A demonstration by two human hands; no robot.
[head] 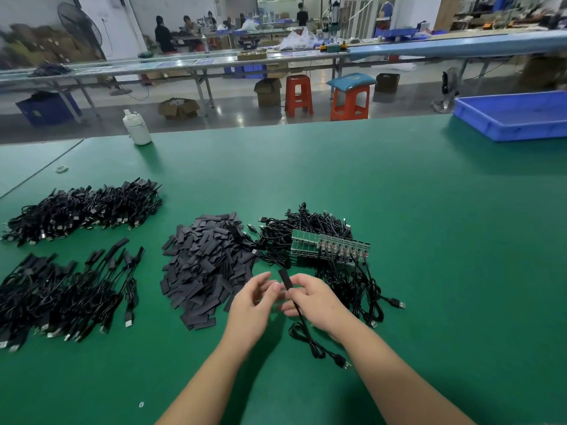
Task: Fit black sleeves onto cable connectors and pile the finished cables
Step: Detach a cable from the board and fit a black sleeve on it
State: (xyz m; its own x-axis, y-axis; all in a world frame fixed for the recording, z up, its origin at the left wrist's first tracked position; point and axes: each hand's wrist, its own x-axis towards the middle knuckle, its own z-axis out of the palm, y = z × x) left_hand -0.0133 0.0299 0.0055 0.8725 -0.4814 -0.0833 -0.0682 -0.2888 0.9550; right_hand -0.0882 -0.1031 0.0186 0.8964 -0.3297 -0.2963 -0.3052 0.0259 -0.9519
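My right hand (310, 299) pinches the sleeved cable (302, 323), black sleeve (283, 278) poking above my fingers; left hand (253, 302) hovers loose beside it.

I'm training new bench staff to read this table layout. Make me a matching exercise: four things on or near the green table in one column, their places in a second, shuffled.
Things:
1. white bottle
2. blue tray
3. loose sleeves
4. sleeved cable

Places:
A. heaped at the table's middle, left of the hands
B. far right edge of the table
C. held in the right hand, plug trailing on the table
D. far left edge of the table

Pairs: 1-D, 2-B, 3-A, 4-C
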